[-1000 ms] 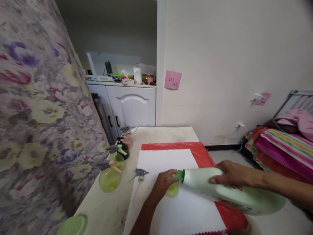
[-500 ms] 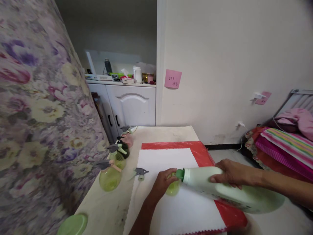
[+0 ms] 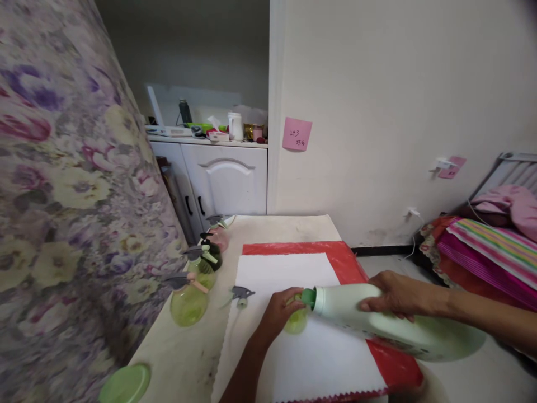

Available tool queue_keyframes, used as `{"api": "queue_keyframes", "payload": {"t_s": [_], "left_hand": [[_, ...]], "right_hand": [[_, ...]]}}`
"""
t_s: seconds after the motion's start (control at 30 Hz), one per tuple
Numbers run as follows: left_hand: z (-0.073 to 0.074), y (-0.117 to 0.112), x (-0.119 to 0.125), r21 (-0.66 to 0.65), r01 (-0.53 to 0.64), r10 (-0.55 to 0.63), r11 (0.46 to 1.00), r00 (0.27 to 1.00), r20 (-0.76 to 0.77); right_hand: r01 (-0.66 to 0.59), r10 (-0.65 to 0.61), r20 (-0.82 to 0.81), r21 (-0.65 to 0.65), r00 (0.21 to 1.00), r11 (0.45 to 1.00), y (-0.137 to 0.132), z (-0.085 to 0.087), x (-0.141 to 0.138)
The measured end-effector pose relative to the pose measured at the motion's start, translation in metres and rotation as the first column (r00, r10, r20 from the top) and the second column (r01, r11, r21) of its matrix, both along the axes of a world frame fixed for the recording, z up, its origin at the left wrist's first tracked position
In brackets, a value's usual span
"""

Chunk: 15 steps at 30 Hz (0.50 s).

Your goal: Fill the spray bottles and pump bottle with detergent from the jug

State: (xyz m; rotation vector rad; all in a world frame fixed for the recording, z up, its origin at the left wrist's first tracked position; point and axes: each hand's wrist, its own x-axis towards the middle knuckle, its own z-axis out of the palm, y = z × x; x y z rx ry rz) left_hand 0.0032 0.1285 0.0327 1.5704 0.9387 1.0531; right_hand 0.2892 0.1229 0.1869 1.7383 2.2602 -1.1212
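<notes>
My right hand [image 3: 392, 296] is closed round the handle of a large pale green jug [image 3: 348, 302], which lies tipped almost level with its mouth to the left. Its darker green spout [image 3: 309, 297] meets the top of a small clear yellow-green spray bottle [image 3: 296, 322]. The fingers of my left hand [image 3: 279, 310] wrap the neck of that bottle, which stands on a white sheet [image 3: 319, 364]. Some liquid seems to be in the bottle; whether any is flowing is hidden. Left of my left hand, a grey spray head [image 3: 242, 295] lies with its tube on the sheet.
Along the table's left edge stand a yellow-green spray bottle [image 3: 188, 305], another behind it [image 3: 203, 271], a dark green pump bottle [image 3: 213, 254] and a pink bottle [image 3: 218, 238]. A green round lid [image 3: 126, 383] lies at the near left. Red plastic [image 3: 293, 247] shows under the sheet.
The two hands, the jug and the small bottle keep almost the same places. The jug's rear end looks very slightly higher.
</notes>
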Motion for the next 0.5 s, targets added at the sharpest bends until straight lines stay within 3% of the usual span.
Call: {"api": "queue_keyframes", "payload": {"t_s": [0.5], "left_hand": [[0.0024,-0.0006,0.0002,0.000,0.007,-0.007,1.000,1.000,-0.004]], "right_hand": [[-0.025,0.025,0.008,0.012,1.000,1.000,0.0014,0.0011,0.0011]]}}
